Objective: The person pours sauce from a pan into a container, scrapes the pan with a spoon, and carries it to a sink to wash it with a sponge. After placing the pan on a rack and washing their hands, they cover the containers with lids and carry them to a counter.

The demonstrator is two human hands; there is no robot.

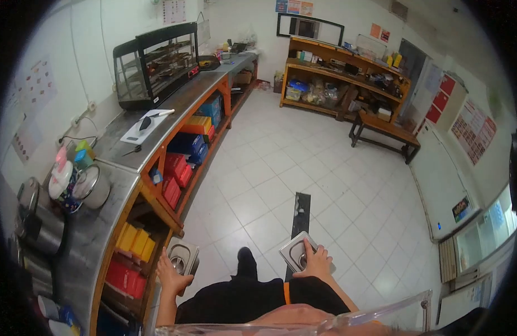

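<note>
My left hand (170,275) grips a small steel pan (183,256) by its rim, low beside the counter's lower shelf. My right hand (314,262) holds a second small steel pan (296,250), tilted, out over the tiled floor. Both pans look empty. A black shoe (247,261) shows between my hands. My dark apron and orange shirt fill the bottom of the view.
A long steel counter (174,106) runs along the left with a glass display case (156,63), a cutting board with a knife (146,126) and steel canisters (37,224). Coloured boxes fill its shelves. Wooden shelving (348,70) and a bench (384,130) stand at the far wall.
</note>
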